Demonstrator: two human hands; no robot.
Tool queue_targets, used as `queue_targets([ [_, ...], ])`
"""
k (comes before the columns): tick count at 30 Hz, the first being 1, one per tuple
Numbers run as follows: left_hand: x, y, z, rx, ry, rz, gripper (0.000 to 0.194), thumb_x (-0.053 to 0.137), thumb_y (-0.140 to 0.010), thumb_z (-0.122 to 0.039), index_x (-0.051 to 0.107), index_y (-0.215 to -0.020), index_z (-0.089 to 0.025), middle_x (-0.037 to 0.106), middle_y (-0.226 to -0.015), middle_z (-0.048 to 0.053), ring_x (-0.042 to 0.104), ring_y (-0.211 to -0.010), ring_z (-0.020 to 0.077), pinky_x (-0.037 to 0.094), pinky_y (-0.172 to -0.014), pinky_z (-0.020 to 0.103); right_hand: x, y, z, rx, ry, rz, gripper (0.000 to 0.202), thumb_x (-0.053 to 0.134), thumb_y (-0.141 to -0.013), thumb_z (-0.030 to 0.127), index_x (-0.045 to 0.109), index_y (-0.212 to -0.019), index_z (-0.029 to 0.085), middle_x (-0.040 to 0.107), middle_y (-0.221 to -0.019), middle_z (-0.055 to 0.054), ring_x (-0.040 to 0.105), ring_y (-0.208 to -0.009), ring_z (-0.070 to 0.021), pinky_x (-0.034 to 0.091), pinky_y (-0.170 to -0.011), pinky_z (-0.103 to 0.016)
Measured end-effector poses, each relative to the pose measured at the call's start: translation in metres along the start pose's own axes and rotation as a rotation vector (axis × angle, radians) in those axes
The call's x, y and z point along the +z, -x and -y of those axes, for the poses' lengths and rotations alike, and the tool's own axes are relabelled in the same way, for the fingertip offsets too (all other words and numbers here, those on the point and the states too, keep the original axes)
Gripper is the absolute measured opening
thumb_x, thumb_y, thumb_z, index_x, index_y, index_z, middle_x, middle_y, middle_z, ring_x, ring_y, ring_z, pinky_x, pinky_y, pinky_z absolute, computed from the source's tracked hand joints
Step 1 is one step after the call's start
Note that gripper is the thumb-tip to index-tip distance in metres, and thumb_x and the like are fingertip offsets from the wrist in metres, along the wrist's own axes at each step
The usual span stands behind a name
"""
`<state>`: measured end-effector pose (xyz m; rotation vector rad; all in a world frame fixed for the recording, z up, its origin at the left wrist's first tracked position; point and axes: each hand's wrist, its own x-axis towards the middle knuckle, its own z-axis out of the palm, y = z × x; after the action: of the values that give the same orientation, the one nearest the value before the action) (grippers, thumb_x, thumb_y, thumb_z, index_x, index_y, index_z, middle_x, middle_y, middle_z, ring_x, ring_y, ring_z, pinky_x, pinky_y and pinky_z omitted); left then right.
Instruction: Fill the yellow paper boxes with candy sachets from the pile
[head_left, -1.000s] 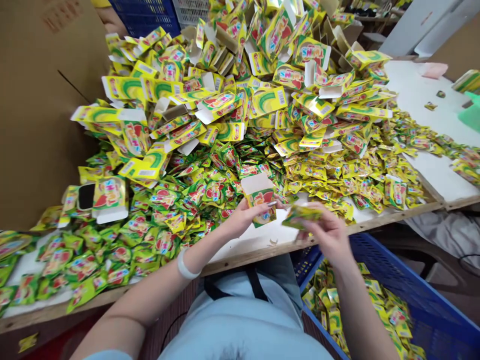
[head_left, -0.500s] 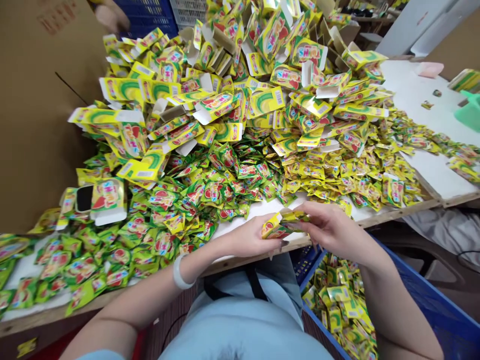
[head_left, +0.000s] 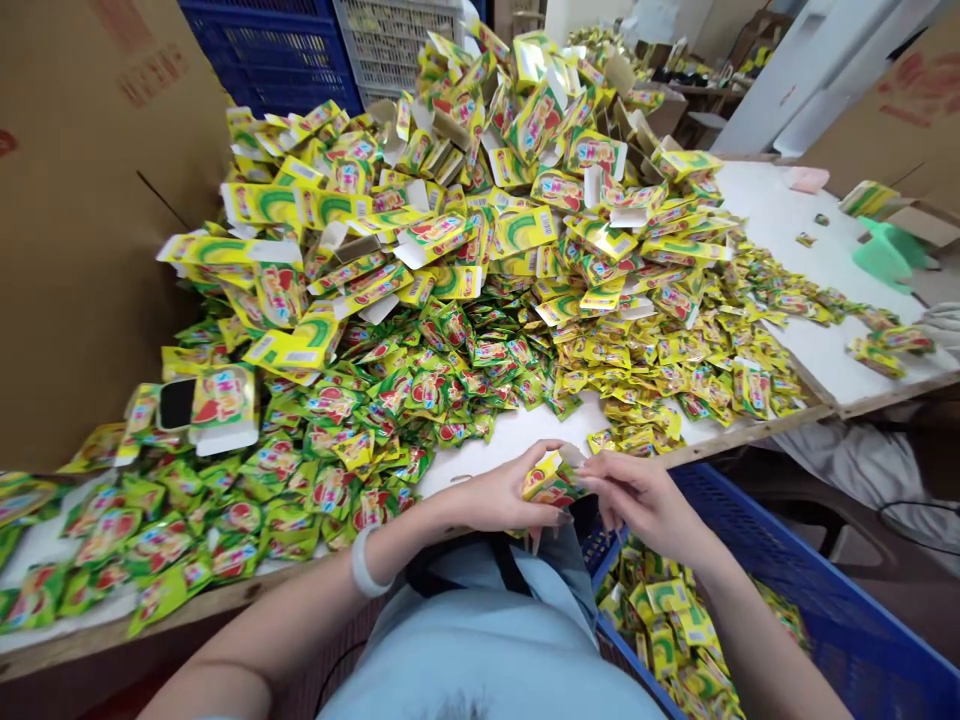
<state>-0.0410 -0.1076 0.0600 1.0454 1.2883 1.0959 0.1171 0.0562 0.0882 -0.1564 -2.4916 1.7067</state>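
the left hand (head_left: 499, 495) wraps a small yellow-and-green carton (head_left: 549, 482); the right hand (head_left: 634, 500) has its fingers bunched at the carton's end, and i cannot tell whether they grip anything. a firm left hold with light right fingers should keep the carton uncreased. beyond the hands, green sachets (head_left: 427, 388) and yellow sachets (head_left: 622, 352) heap on the worktop (head_left: 459, 462).
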Motion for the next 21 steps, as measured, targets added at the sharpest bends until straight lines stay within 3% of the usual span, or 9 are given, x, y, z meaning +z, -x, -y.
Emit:
queue_targets([
  [3, 0.012, 0.007, 0.001, 0.008, 0.009, -0.018, 0.078, 0.071, -0.080, -0.035, 0.029, -0.144, -0.021, 0.061, -0.086, -0.001, 0.059, -0.066, 0.0143, 0.051, -0.066, 0.029, 0.016, 0.012, -0.002, 0.207, -0.190, 0.061, 0.028, 0.054, -0.095, 0.046, 0.070, -0.095, 0.023, 0.064, -0.068, 0.001, 0.057, -0.042, -0.0108, 0.044, -0.041, -0.022],
  [5, 0.022, 0.012, 0.002, 0.037, -0.033, -0.023, 0.083, 0.071, -0.078, -0.030, 0.026, -0.147, -0.020, 0.061, -0.087, 0.000, 0.059, -0.068, 0.0140, 0.050, -0.065, 0.027, 0.031, 0.021, -0.002, 0.266, -0.233, 0.043, 0.027, 0.062, -0.089, 0.051, 0.071, -0.095, 0.026, 0.068, -0.076, 0.000, 0.057, -0.040, -0.0108, 0.043, -0.037, -0.023],
  [7, 0.029, 0.014, 0.005, 0.070, -0.059, -0.024, 0.088, 0.070, -0.079, -0.029, 0.020, -0.150, -0.019, 0.063, -0.089, 0.001, 0.061, -0.071, 0.0150, 0.051, -0.065, 0.027, 0.045, 0.031, -0.003, 0.261, -0.204, -0.024, 0.026, 0.063, -0.086, 0.053, 0.072, -0.089, 0.028, 0.069, -0.080, 0.000, 0.056, -0.039, -0.0110, 0.043, -0.036, -0.025],
  [9, 0.028, 0.012, 0.009, 0.136, -0.087, -0.066, 0.096, 0.073, -0.079, -0.033, 0.014, -0.153, -0.019, 0.066, -0.100, 0.006, 0.066, -0.084, 0.0190, 0.054, -0.075, 0.032, 0.043, 0.039, -0.006, 0.215, -0.054, -0.200, 0.030, 0.062, -0.085, 0.056, 0.072, -0.084, 0.029, 0.070, -0.080, -0.001, 0.054, -0.039, -0.0122, 0.045, -0.038, -0.028],
  [11, 0.019, 0.006, 0.015, 0.206, -0.180, -0.158, 0.100, 0.077, -0.076, -0.038, 0.017, -0.154, -0.020, 0.064, -0.120, 0.013, 0.064, -0.106, 0.0247, 0.052, -0.091, 0.039, 0.016, 0.039, -0.010, 0.194, 0.226, -0.484, 0.036, 0.060, -0.083, 0.061, 0.071, -0.082, 0.027, 0.070, -0.075, -0.002, 0.055, -0.041, -0.0152, 0.048, -0.041, -0.032],
  [14, -0.005, -0.004, 0.022, 0.232, -0.385, -0.328, 0.072, 0.072, -0.080, -0.040, 0.044, -0.142, -0.019, 0.058, -0.136, 0.016, 0.059, -0.118, 0.0282, 0.046, -0.102, 0.045, -0.068, 0.016, -0.011, 0.250, 0.563, -0.827, 0.042, 0.052, -0.087, 0.057, 0.070, -0.095, 0.019, 0.073, -0.087, -0.009, 0.065, -0.060, -0.0234, 0.053, -0.058, -0.038],
  [16, -0.016, -0.006, 0.024, 0.225, -0.429, -0.393, 0.050, 0.064, -0.086, -0.039, 0.055, -0.132, -0.018, 0.061, -0.133, 0.016, 0.065, -0.109, 0.0262, 0.050, -0.098, 0.044, -0.131, -0.009, -0.010, 0.302, 0.662, -0.904, 0.038, 0.054, -0.089, 0.045, 0.069, -0.105, 0.014, 0.072, -0.104, -0.016, 0.069, -0.088, -0.0296, 0.052, -0.081, -0.043],
  [18, -0.019, 0.000, 0.023, 0.249, -0.412, -0.436, 0.043, 0.060, -0.090, -0.038, 0.057, -0.129, -0.018, 0.064, -0.128, 0.015, 0.068, -0.101, 0.0236, 0.053, -0.092, 0.040, -0.177, -0.034, -0.014, 0.384, 0.732, -0.912, 0.036, 0.057, -0.091, 0.037, 0.069, -0.108, 0.008, 0.068, -0.112, -0.022, 0.064, -0.108, -0.0333, 0.046, -0.094, -0.046],
  [21, -0.015, 0.024, 0.023, 0.283, -0.395, -0.494, 0.044, 0.058, -0.092, -0.039, 0.056, -0.131, -0.020, 0.067, -0.124, 0.013, 0.067, -0.102, 0.0226, 0.054, -0.092, 0.039, -0.199, -0.065, -0.033, 0.511, 0.798, -0.866, 0.033, 0.060, -0.094, 0.033, 0.064, -0.116, 0.009, 0.065, -0.120, -0.018, 0.061, -0.113, -0.0291, 0.047, -0.097, -0.047],
])
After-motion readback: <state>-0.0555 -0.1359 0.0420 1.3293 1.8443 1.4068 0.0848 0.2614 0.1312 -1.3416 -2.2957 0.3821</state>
